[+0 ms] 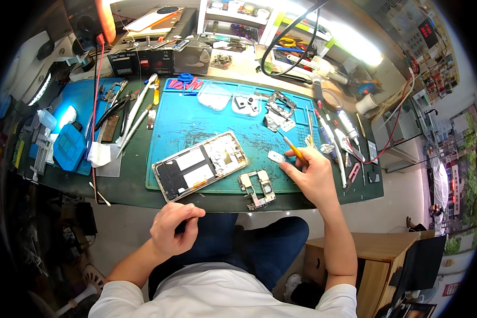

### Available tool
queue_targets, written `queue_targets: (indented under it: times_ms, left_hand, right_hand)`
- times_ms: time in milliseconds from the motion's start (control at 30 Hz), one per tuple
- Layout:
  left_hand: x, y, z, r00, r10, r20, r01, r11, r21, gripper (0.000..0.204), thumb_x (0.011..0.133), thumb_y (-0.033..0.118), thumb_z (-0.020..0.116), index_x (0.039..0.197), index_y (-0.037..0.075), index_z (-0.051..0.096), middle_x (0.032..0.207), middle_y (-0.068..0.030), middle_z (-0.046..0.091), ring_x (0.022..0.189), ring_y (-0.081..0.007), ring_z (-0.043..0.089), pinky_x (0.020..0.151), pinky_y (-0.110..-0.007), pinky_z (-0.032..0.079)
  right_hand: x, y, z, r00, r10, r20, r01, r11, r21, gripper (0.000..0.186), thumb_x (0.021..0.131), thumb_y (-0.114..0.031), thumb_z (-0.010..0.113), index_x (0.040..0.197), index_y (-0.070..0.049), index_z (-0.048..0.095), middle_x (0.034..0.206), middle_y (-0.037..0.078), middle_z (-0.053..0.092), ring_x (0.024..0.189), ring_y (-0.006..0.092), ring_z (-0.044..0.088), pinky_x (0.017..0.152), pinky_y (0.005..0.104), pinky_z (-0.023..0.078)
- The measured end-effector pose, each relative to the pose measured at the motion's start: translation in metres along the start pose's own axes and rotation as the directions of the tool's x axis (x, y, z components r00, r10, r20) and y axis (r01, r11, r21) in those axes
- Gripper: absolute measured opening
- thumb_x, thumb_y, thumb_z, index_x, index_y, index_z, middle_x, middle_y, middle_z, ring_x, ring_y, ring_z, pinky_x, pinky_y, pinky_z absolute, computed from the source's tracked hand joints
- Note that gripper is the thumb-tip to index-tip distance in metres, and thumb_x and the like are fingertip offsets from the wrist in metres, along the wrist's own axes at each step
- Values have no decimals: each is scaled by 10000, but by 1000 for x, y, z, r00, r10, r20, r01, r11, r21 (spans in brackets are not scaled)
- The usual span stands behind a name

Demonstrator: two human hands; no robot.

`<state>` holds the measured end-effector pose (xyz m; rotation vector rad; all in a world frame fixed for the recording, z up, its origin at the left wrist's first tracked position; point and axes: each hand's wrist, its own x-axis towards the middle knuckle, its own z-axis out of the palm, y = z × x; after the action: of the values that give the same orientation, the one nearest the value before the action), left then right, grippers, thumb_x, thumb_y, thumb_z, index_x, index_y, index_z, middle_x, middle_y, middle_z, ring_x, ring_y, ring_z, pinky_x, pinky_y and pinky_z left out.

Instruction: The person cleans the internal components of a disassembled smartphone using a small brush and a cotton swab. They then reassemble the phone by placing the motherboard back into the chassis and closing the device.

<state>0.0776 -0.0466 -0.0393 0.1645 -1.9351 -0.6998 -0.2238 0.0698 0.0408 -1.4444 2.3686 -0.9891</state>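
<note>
An opened phone (185,172) lies tilted on the blue work mat (167,114), its inner parts facing up. My left hand (176,225) is closed just below the phone's lower edge; I cannot make out what, if anything, is between its fingertips. My right hand (312,175) grips a yellow-handled tool (294,148) with a thin tip, over the mat's right part. A small silvery piece (275,157) lies left of its fingers. Below that, a detached circuit board (264,195) rests near the mat's front edge. Farther back are a metal frame part (281,106) and crumpled silvery pieces (273,120).
Small clear boxes (213,97) with parts stand at the mat's back. Hand tools (338,143) and a red cable (386,147) are on the right, pliers (114,114) and a blue pad (69,146) on the left. A wooden cabinet (379,241) stands below the desk at right.
</note>
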Motion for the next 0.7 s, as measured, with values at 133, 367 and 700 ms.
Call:
queue_targets:
  times_ms: [133,367,700]
  left_hand:
    - [-11,-5,-6,999,-24,-33,24,1000,3,510,828,-155,654,1305,-18,534,921,-101,767,719,-206,673,663,-301,556]
    - [10,4,3,998,70,8,-70,998,6,420,818,-113,678,1212,3,588,965,-84,764,720,-206,676,645,-318,567]
    - [28,1,19,974,210,79,-209,978,-18,502,836,-85,658,1311,-8,512,964,-100,741,701,-199,685,582,-323,555]
  right_hand:
    - [3,-3,1,1000,-16,26,17,1000,-26,253,827,-124,858,1036,-22,759,767,-19,540,642,64,448,581,249,394]
    - [-5,8,0,994,33,-101,-21,993,115,307,1002,-212,702,1237,-19,666,890,71,617,751,140,573,675,323,474]
    - [-29,36,-3,993,64,-99,35,644,764,395,1014,80,407,1356,39,599,1215,145,637,978,225,707,755,343,615]
